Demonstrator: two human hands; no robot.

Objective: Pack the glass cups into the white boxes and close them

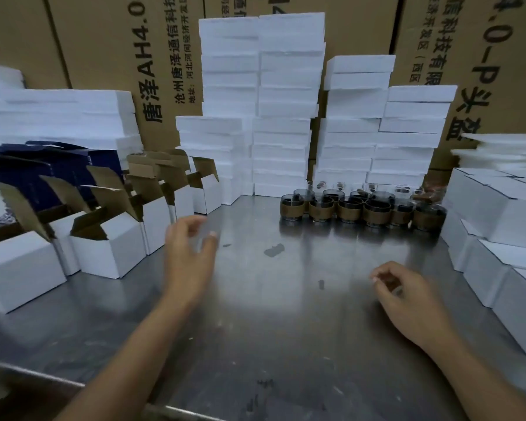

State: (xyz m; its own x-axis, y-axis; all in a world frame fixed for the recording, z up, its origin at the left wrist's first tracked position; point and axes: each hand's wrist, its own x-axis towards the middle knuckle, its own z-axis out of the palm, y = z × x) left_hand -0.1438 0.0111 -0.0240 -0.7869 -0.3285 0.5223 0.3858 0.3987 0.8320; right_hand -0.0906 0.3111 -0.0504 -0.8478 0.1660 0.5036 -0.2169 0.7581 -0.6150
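Note:
Several glass cups (362, 206) with brown sleeves stand in a cluster at the back right of the steel table (271, 314). Several white boxes (110, 244) with raised brown-lined flaps stand in rows on the left. My left hand (190, 247) hovers over the table just right of those boxes, fingers loosely curled and holding nothing. My right hand (407, 296) hangs low over the table on the right, fingers loosely curled, empty. Both hands are apart from the cups.
Closed white boxes (504, 238) are piled along the right edge. Tall stacks of white foam pieces (286, 117) rise at the back, with more stacked on the far left. Big brown cartons (110, 41) form the wall behind. Dark blue boxes (43, 165) sit at left.

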